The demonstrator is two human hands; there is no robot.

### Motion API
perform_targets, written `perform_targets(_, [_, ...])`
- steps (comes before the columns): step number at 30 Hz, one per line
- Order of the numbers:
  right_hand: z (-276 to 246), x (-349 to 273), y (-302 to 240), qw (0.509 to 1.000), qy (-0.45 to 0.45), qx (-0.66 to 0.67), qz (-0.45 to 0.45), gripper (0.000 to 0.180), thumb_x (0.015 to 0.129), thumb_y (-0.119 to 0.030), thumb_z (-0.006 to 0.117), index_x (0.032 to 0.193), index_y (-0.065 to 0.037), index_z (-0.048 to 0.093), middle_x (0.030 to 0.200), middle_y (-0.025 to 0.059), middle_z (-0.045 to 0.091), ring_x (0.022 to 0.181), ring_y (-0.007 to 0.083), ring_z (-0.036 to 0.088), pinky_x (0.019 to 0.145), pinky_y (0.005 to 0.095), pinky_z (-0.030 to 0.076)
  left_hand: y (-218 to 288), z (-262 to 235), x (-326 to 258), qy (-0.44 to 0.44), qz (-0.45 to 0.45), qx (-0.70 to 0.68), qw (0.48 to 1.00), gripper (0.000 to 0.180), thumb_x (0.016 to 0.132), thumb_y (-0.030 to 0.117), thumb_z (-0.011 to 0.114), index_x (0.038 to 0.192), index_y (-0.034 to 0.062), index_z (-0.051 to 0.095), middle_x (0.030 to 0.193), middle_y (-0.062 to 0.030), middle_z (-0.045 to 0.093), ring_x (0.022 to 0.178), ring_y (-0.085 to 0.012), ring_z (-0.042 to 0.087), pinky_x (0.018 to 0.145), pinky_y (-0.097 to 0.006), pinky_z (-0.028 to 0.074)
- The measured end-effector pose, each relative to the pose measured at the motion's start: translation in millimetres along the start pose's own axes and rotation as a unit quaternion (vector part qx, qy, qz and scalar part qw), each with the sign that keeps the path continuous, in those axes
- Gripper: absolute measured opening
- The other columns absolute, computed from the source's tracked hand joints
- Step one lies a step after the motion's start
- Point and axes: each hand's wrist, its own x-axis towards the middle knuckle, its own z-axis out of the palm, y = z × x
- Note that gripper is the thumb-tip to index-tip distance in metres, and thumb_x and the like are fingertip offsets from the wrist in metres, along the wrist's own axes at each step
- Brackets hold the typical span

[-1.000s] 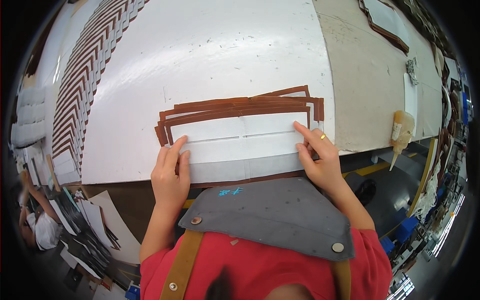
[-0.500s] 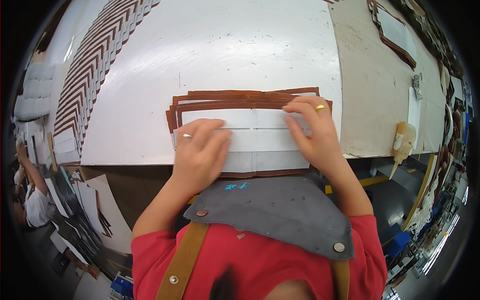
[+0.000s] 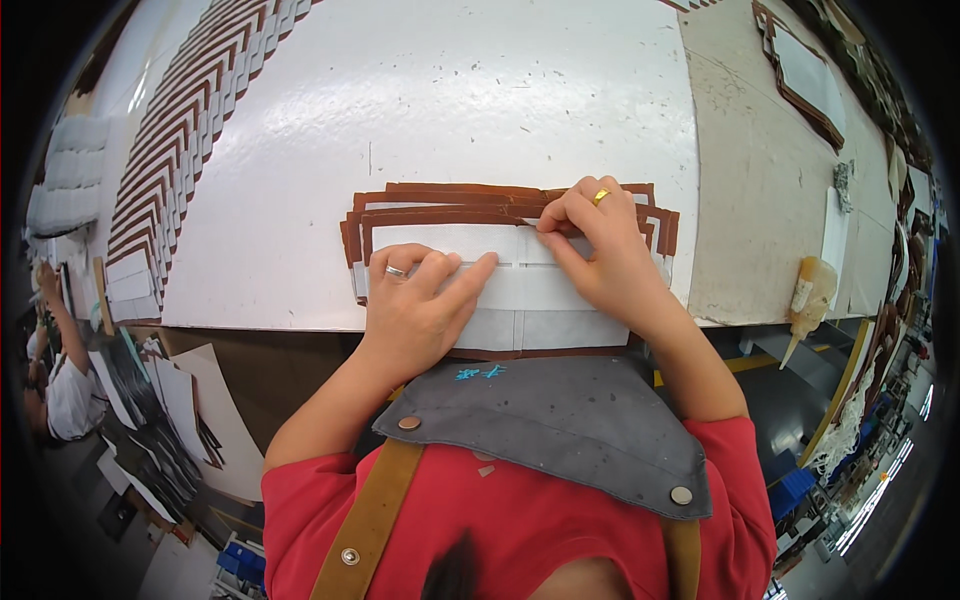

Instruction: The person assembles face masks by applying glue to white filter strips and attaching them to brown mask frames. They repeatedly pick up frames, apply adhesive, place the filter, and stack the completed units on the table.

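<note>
A stack of brown-edged leather panels (image 3: 440, 217) with white lining lies at the table's front edge, close to my body. Its top panel (image 3: 555, 330) shows a white lining with a crosswise slit and a centre line. My left hand (image 3: 420, 310) rests on the left part of that panel, palm down, its index finger stretched toward the centre line. At the upper middle, thumb and fingertips of my right hand (image 3: 610, 255) pinch together at the panel's lining edge, just below the brown border. The fingers partly cover what they grip.
A long overlapping row of brown-edged pieces (image 3: 180, 150) runs along the left of the white table (image 3: 480, 110). On the right, a glue bottle (image 3: 812, 295) with a narrow nozzle lies at the table edge. Another panel stack (image 3: 805, 80) sits far right. A person (image 3: 75, 400) is at far left.
My right hand has moved left and inward, its fingers closing into a pinch at the lining. My left hand has shifted slightly right, with the index finger extended.
</note>
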Motion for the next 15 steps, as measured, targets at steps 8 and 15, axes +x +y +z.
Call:
perform_targets(8, [5.4,-1.4,-0.2,0.998,0.054,0.002,-0.011,0.012,0.074,-0.004,0.063,0.081,-0.009,0.056,0.086,0.0026,0.052,0.083,0.0211,0.047,0.077,0.0342,0.034,2.0,-1.9,1.0,-0.004,-0.029,0.002,1.0,0.029,0.072,0.009,0.068,0.1,0.0149,0.067,0.092,-0.0017,0.053,0.092,-0.0209,0.047,0.083,-0.035,0.031])
perform_targets(15, [10.9,-10.9,2.8,0.987,0.016,-0.048,-0.154,0.028,0.07,-0.001,0.064,0.098,-0.007,0.064,0.095,0.003,0.058,0.09,0.0201,0.052,0.079,0.0332,0.038,0.2,-2.1,-0.2,0.012,-0.063,0.003,0.998,0.018,0.073,0.005,0.066,0.09,0.0055,0.059,0.102,-0.0066,0.053,0.096,-0.0255,0.047,0.083,-0.038,0.035])
